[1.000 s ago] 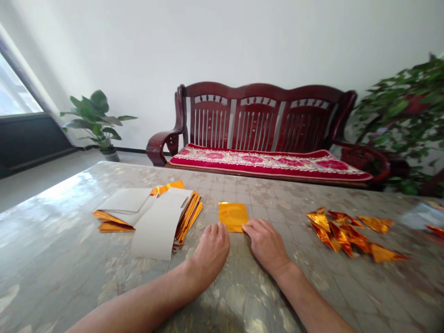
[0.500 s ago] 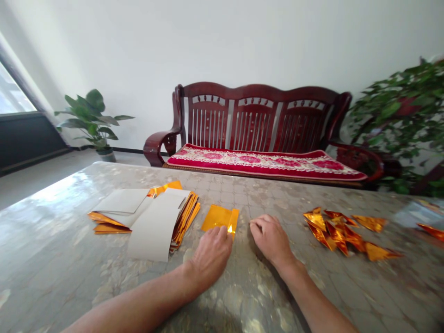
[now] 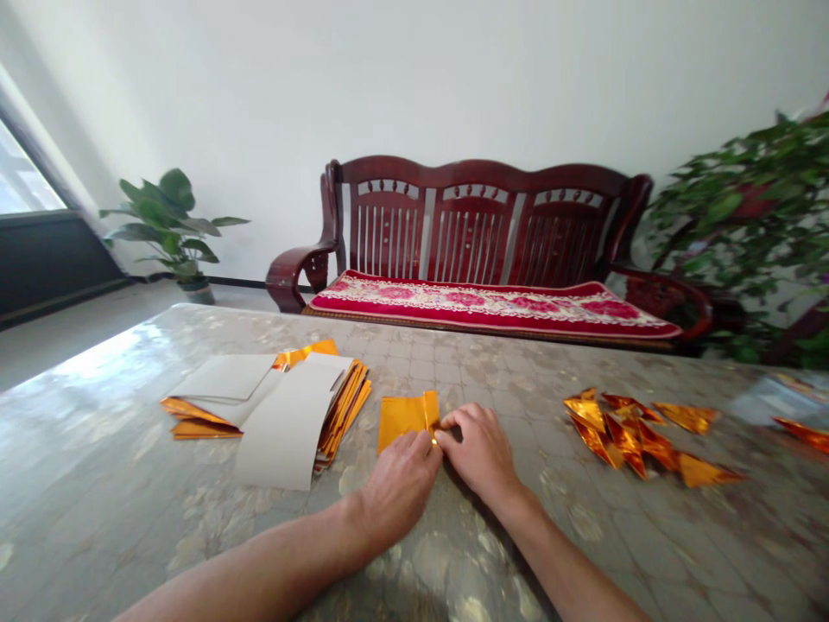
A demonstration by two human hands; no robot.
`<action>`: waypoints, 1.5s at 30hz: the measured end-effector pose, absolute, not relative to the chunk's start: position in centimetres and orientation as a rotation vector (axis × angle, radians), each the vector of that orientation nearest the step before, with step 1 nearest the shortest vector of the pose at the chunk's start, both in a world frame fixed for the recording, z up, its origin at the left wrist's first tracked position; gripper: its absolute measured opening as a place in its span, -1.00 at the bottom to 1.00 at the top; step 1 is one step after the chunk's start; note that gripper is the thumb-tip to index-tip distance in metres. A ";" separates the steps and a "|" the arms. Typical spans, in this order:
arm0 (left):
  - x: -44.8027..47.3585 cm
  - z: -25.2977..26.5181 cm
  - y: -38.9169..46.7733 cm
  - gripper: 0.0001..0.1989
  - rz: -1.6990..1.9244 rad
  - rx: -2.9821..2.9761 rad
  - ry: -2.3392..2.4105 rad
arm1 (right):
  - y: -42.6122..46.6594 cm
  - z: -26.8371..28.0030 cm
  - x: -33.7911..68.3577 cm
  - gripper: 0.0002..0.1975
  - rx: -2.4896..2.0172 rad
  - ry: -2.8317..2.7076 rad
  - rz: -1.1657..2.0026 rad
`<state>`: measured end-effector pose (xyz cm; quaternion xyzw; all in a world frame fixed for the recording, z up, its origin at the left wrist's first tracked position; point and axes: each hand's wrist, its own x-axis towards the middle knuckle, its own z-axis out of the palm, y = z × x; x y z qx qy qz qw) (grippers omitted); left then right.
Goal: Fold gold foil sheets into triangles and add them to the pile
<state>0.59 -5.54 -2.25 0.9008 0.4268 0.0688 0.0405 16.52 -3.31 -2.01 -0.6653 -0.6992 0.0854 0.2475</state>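
A sheet of gold foil paper [image 3: 400, 416] lies on the table, with a narrow folded strip along its right side. My left hand [image 3: 405, 475], fingers curled together, presses on the near part of this sheet and hides its near edge. At the strip's right edge, my right hand [image 3: 477, 449] is closed in a pinch, thumb and forefinger on the foil paper. The fingertips of both hands almost meet there. Left of my hands lies a stack of foil sheets [image 3: 285, 432], pale backs up and gold edges showing. Several folded gold foil pieces [image 3: 625, 436] are piled to the right.
A patterned glossy cover lies over the table [image 3: 531, 553]. At the far right is a clear plastic bag [image 3: 774, 399] with a gold piece by it. Beyond the table stand a wooden bench [image 3: 476, 225] with a red floral cushion, and leafy plants [image 3: 172, 220] on either side.
My right hand has moved left from the bare table to the foil paper's right edge and now pinches it. The strip on that side stands narrower. My left hand stays on the sheet.
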 end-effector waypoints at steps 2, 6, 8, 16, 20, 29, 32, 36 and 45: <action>0.6 -2.4 -5.5 -0.78 0.244 2.747 1.292 | -3.3 -1.9 16.4 -0.97 -1.815 -1.899 0.253; 0.3 -2.5 -5.4 -0.81 0.373 2.731 1.246 | -3.2 -2.0 16.3 -0.93 -1.799 -1.899 0.266; -0.1 -2.3 -5.2 -0.81 0.524 2.734 1.187 | -3.2 -2.1 16.3 -0.93 -1.783 -1.894 0.239; -1.9 -1.3 -3.9 -0.75 1.588 2.648 0.971 | -4.1 -0.4 17.3 -0.84 -1.421 -1.986 -0.597; -2.4 -1.2 -3.0 -0.66 1.564 2.695 1.093 | -4.7 0.1 17.3 -0.80 -1.258 -2.059 -0.778; -2.6 -2.0 -1.6 -0.85 1.210 2.623 1.154 | -4.2 -0.8 17.2 -0.85 -1.278 -2.201 -0.590; -2.6 -2.3 -1.5 -0.84 1.038 2.555 1.158 | -3.8 -1.1 17.6 -0.91 -1.307 -2.248 -0.454; -2.6 -2.2 -1.6 -0.83 0.884 2.632 1.257 | -3.7 -1.3 17.9 -0.87 -1.338 -2.318 -0.422; -2.5 -1.7 -1.9 -0.73 0.641 2.714 1.316 | -3.8 -1.4 17.9 -0.86 -1.409 -2.409 -0.325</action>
